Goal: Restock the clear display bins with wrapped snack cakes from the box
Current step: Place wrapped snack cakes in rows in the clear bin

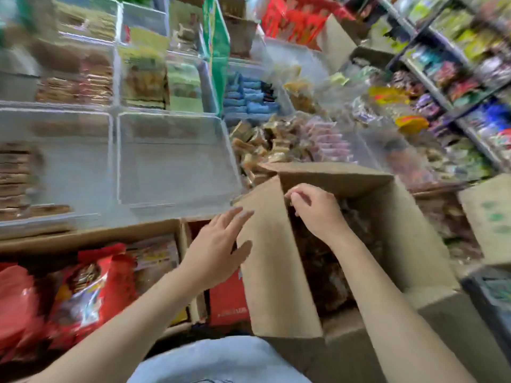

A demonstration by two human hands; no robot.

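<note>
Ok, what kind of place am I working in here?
Most likely a small snack shop: clear bins of wrapped snacks, shelves packed with packets, and an open box of stock.

Display counter point(110, 217), in front of me: clear bins in rows.
One bin point(177, 161) bare; neighbouring bin point(55, 167) part-filled with brown wrapped cakes point(13, 178); the view is blurred.
</note>
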